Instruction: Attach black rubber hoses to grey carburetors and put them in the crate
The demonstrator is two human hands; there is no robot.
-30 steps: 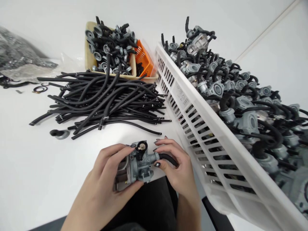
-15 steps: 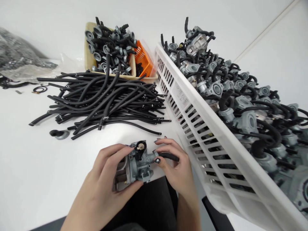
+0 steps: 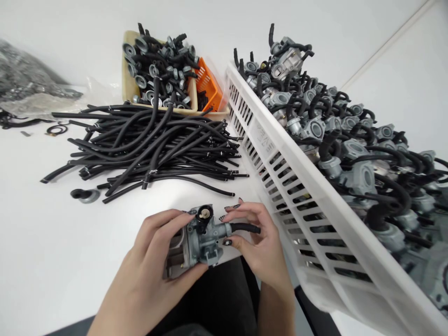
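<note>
My left hand (image 3: pixel 157 252) is wrapped round a grey metal carburetor (image 3: pixel 206 242) near the table's front edge, fingers over its top and thumb below. A round black part with a pale centre faces up on it. From its right end a metal cap (image 3: pixel 227 229) with a short black hose (image 3: pixel 247 227) points right. Around that cap and hose is my right hand (image 3: pixel 255 238), its thumb below and its fingers above, parted from each other with small gaps to the cap.
Many black hoses (image 3: pixel 150 144) lie behind the hands. Beyond them stand a cream bin (image 3: pixel 128 93) of capped hoses and an orange basket (image 3: pixel 213 88). A white crate (image 3: pixel 297 172) full of carburetors fills the right. A loose capped elbow (image 3: pixel 85 195) lies left.
My right hand's thumb and fingers have spread away from the cap, so more of the cap and hose shows. My left hand and the carburetor have barely moved.
</note>
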